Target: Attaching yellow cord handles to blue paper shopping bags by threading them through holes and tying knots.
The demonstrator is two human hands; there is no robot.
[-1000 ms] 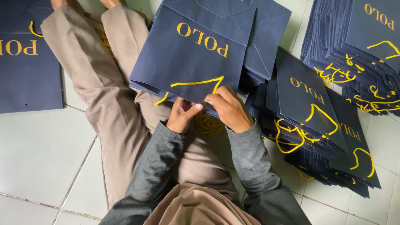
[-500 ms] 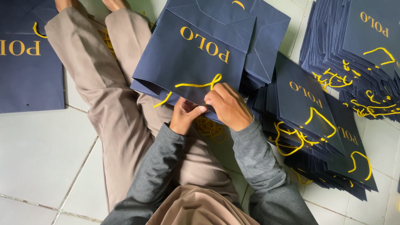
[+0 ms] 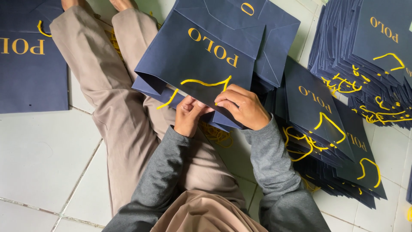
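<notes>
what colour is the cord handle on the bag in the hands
Yellow: the cord handle on the navy paper bag, clearest in the head view.

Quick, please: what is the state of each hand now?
Left hand: closed, pinching the bag rim near the yellow cord.
Right hand: closed, grip on the same bag's top edge by the cord.
</notes>
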